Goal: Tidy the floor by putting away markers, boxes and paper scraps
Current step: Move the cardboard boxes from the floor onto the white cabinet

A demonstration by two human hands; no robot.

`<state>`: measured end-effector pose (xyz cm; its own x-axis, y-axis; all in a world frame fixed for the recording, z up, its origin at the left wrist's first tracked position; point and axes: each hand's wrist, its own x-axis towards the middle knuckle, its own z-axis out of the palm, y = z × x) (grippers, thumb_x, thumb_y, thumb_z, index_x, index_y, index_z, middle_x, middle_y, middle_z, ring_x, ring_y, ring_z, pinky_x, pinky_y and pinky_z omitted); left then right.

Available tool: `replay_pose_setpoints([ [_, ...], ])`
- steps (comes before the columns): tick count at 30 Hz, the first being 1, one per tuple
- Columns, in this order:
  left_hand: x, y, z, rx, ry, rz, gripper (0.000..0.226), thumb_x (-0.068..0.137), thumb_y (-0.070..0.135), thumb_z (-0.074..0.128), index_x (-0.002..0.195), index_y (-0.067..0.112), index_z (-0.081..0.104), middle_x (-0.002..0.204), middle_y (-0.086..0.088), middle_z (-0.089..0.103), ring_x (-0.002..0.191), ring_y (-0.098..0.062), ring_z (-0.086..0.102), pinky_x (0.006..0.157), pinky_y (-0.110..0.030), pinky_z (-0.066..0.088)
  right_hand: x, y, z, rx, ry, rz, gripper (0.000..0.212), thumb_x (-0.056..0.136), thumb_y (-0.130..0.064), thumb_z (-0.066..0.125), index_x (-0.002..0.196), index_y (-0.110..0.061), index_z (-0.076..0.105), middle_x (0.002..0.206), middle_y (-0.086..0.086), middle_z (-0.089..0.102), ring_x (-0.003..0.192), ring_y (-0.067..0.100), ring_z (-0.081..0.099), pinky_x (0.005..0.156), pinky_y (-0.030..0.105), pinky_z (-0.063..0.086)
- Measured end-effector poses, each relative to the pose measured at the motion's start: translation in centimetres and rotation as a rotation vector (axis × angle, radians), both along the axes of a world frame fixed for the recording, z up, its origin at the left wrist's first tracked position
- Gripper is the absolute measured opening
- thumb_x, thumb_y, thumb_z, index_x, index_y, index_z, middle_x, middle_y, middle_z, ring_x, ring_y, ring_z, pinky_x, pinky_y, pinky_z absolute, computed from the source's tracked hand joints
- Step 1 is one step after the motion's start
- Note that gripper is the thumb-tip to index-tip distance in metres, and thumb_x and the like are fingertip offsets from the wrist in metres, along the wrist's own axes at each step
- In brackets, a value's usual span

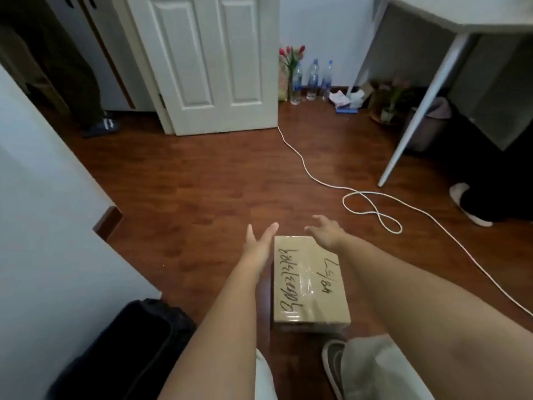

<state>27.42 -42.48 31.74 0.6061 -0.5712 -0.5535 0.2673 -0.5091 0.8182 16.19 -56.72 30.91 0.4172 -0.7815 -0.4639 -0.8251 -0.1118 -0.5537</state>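
Note:
A taped cardboard box with black handwriting lies flat on the wooden floor right in front of me. My left hand hovers beside the box's far left corner, palm turned inward, fingers apart, holding nothing. My right hand is spread above the box's far right corner, fingers curled downward and empty. I cannot tell whether either hand touches the box. Crumpled paper scraps lie by the far wall under the desk. No markers are visible.
A white cable loops across the floor to the right. A white desk leg slants down at right, with a bin and potted plant behind. Water bottles line the wall. A black bag sits at lower left.

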Motion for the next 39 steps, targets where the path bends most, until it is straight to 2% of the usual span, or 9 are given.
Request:
replay_pose_setpoints([
  [6,-4.3,-0.2,-10.9,0.164,0.232,0.054,0.104,0.074,0.072,0.061,0.155,0.033,0.008,0.162,-0.005,0.019,0.146,-0.033,0.026,0.113,-0.059,0.025,-6.4,0.3,-11.3,0.222,0.054,-0.218,0.062,0.088,-0.039,0.055,0.146,-0.023,0.038,0.150,0.016,0.038,0.130,0.036,0.045,0.103,0.034,0.042],
  [11,-6.0,-1.5,-16.4,0.273,0.232,-0.008,0.118,0.057,0.090,0.056,0.153,0.034,0.015,0.160,-0.001,0.025,0.143,-0.032,0.031,0.112,-0.060,0.029,-10.4,1.8,-19.2,0.343,0.144,-0.355,0.073,0.073,-0.043,0.059,0.142,-0.027,0.040,0.141,0.012,0.047,0.123,0.035,0.049,0.105,0.047,0.043],
  [16,-6.1,-1.0,-22.1,0.462,0.212,0.000,0.124,0.058,0.086,0.060,0.156,0.030,0.009,0.164,-0.006,0.009,0.148,-0.033,0.017,0.116,-0.056,0.021,-11.9,2.7,-22.9,0.432,0.021,-0.644,0.050,0.081,-0.015,0.062,0.128,-0.003,0.048,0.118,0.013,0.061,0.110,0.034,0.060,0.097,0.045,0.050],
  [19,-6.2,-0.8,-23.9,0.501,0.222,0.019,0.125,0.062,0.076,0.070,0.156,0.028,0.004,0.164,-0.005,0.006,0.149,-0.032,0.014,0.116,-0.053,0.020,-11.6,2.5,-24.8,0.521,-0.114,-0.771,0.052,0.076,-0.012,0.063,0.123,-0.006,0.042,0.110,0.016,0.063,0.096,0.033,0.067,0.088,0.050,0.056],
  [23,-5.9,-0.8,-27.1,0.535,0.294,0.025,0.149,0.036,0.075,0.078,0.154,0.032,-0.001,0.163,0.001,0.017,0.147,-0.033,0.019,0.116,-0.055,0.024,-10.3,2.2,-25.5,0.608,-0.209,-0.853,0.052,0.084,-0.015,0.066,0.129,-0.008,0.041,0.105,0.010,0.061,0.101,0.030,0.065,0.092,0.049,0.055],
  [29,-3.8,-0.6,-26.6,0.530,0.133,0.093,0.094,0.066,0.064,0.072,0.146,0.028,0.038,0.147,-0.001,0.028,0.135,-0.031,0.030,0.102,-0.039,0.034,-10.5,1.4,-25.7,0.616,-0.211,-0.798,0.034,0.073,-0.031,0.078,0.098,-0.017,0.060,0.105,0.007,0.068,0.100,0.027,0.066,0.092,0.046,0.055],
  [31,-3.4,-1.0,-25.6,0.481,0.067,0.122,0.070,0.073,0.058,0.070,0.135,0.033,0.050,0.136,-0.002,0.034,0.127,-0.030,0.034,0.096,-0.036,0.034,-9.9,1.2,-25.4,0.530,-0.274,-0.833,0.051,0.065,-0.042,0.081,0.106,-0.020,0.062,0.112,0.006,0.069,0.100,0.027,0.065,0.089,0.050,0.055],
  [34,-2.3,-1.4,-23.3,0.332,0.091,0.231,0.070,0.064,0.060,0.076,0.125,0.037,0.053,0.127,0.001,0.041,0.117,-0.027,0.048,0.098,-0.045,0.047,-7.5,0.7,-22.9,0.472,-0.390,-0.908,0.080,0.050,-0.050,0.086,0.121,-0.025,0.057,0.114,0.002,0.068,0.104,0.028,0.064,0.091,0.054,0.053],
  [39,0.0,-0.5,-18.2,0.140,0.202,0.304,0.062,0.067,0.050,0.077,0.116,0.036,0.043,0.114,0.001,0.063,0.098,-0.024,0.064,0.073,-0.048,0.057,-3.8,1.1,-16.2,0.495,-0.506,-0.874,0.070,0.071,-0.023,0.085,0.131,-0.017,0.051,0.113,0.006,0.063,0.108,0.033,0.061,0.091,0.060,0.050],
])
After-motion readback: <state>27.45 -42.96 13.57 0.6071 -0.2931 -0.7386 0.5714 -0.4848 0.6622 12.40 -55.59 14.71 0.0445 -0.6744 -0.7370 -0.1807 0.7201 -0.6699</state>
